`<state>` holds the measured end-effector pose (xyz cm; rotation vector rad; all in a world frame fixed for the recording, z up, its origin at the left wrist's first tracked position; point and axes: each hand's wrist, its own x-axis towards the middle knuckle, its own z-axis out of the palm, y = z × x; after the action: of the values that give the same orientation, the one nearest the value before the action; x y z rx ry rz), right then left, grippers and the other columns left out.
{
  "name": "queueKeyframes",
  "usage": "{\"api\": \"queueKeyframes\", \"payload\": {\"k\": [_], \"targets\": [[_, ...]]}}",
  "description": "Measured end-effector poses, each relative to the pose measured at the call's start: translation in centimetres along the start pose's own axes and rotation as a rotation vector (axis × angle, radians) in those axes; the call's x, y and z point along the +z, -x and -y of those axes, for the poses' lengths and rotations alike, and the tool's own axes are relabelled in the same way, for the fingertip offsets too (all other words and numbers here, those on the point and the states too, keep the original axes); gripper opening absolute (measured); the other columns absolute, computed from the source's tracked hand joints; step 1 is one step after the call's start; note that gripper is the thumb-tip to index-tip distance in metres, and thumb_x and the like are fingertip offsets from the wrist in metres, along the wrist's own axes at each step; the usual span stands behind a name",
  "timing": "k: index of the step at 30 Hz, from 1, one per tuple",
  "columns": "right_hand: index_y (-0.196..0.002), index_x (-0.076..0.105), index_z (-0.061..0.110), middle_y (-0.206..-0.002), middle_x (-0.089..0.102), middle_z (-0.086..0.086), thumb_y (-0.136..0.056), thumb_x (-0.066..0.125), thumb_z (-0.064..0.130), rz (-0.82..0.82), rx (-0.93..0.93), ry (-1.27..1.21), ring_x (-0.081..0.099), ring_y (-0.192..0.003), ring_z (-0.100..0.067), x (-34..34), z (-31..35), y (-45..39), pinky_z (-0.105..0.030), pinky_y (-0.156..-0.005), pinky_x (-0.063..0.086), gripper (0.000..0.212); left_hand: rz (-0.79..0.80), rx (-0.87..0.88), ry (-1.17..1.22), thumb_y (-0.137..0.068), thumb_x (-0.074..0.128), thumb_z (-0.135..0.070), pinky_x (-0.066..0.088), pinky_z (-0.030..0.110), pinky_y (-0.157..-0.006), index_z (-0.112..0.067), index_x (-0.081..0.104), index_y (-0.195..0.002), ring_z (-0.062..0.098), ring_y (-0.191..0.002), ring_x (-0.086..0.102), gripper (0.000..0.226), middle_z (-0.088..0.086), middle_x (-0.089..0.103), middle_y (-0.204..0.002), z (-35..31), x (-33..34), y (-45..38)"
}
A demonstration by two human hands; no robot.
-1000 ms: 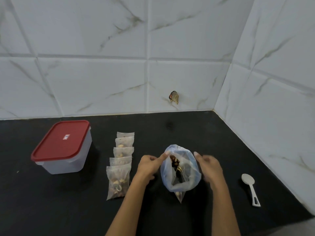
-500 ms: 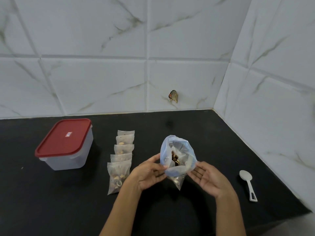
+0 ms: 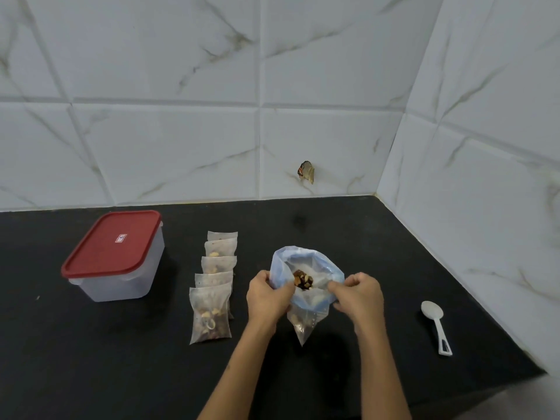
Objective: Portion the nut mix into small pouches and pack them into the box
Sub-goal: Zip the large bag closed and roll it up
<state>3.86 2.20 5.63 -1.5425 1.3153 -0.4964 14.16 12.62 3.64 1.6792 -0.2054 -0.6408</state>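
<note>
Left hand (image 3: 266, 295) and right hand (image 3: 359, 295) grip bag (image 3: 280, 265) between.

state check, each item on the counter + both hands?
box: red lid on, closed
small pouches: five, filled, lying in an overlapping row, not yet in the box
nut bag: mouth held open, nuts visible inside
spoon: lying on the counter, untouched
left hand: grips the bag's left rim
right hand: grips the bag's right rim

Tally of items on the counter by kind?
Pouches: 5
Box: 1, lid on
Nut bag: 1, held by left hand and right hand
Spoon: 1
Total: 8
</note>
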Motion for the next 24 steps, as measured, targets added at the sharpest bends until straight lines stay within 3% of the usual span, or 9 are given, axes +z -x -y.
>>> {"api": "queueKeyframes", "payload": {"k": [3, 7, 9, 13, 19, 24], "targets": [[-0.114, 0.052, 0.007, -0.105, 0.064, -0.014, -0.075, 0.075, 0.012, 0.250, 0.176, -0.393, 0.065, -0.093, -0.024, -1.3, 0.0, -0.5, -0.033, -0.072, 0.056, 0.045, 0.151, -0.143, 0.142, -0.085, 0.067, -0.008, 0.058, 0.030, -0.062, -0.011, 0.058, -0.103, 0.019, -0.083, 0.069, 0.020, 0.009, 0.067, -0.097, -0.9, -0.9, 0.1], [-0.109, 0.063, 0.004, -0.098, 0.068, -0.012, -0.083, 0.064, 0.019, 0.399, 0.265, -0.629, 0.062, -0.093, -0.022, -2.3, -0.4, -0.1, -0.033, -0.077, 0.050, 0.030, 0.285, -0.279, 0.372, -0.083, 0.066, -0.010, 0.058, 0.038, -0.070, -0.005, 0.060, -0.107, 0.028, -0.090, 0.068, 0.025, 0.017, 0.067, -0.102, -2.0, -1.5, 0.6], [-0.112, 0.062, 0.004, -0.104, 0.065, -0.014, -0.083, 0.059, 0.017, 0.453, 0.333, -0.735, 0.060, -0.097, -0.024, -2.5, -0.8, 0.0, -0.035, -0.076, 0.050, 0.032, 0.356, -0.315, 0.472, -0.083, 0.061, -0.003, 0.058, 0.039, -0.072, -0.002, 0.059, -0.108, 0.031, -0.091, 0.068, 0.025, 0.019, 0.067, -0.102, -2.2, -1.7, 0.7], [-0.113, 0.059, 0.002, -0.111, 0.064, -0.018, -0.086, 0.055, 0.006, 0.441, 0.345, -0.840, 0.061, -0.104, -0.029, -3.1, -1.0, -0.1, -0.039, -0.081, 0.051, 0.027, 0.408, -0.295, 0.463, -0.085, 0.060, 0.007, 0.059, 0.037, -0.071, 0.001, 0.064, -0.110, 0.028, -0.089, 0.072, 0.026, 0.018, 0.073, -0.099, -2.0, -2.0, 0.4], [-0.105, 0.065, 0.006, -0.102, 0.070, -0.014, -0.077, 0.069, 0.001, 0.374, 0.272, -0.675, 0.065, -0.098, -0.024, -3.2, -0.8, 0.4, -0.035, -0.079, 0.052, 0.028, 0.273, -0.215, 0.298, -0.076, 0.073, 0.005, 0.057, 0.029, -0.058, -0.003, 0.065, -0.097, 0.021, -0.077, 0.074, 0.023, 0.016, 0.073, -0.096, -1.7, -1.4, 0.5], [-0.091, 0.063, 0.010, -0.089, 0.067, -0.008, -0.068, 0.075, -0.002, 0.022, 0.113, -0.179, 0.065, -0.081, -0.019, -2.3, -0.4, 0.8, -0.034, -0.072, 0.056, 0.029, 0.002, -0.034, -0.097, -0.075, 0.074, 0.002, 0.058, 0.027, -0.056, -0.009, 0.060, -0.088, 0.016, -0.069, 0.071, 0.022, 0.010, 0.069, -0.084, -0.9, -0.5, 0.8]]}}
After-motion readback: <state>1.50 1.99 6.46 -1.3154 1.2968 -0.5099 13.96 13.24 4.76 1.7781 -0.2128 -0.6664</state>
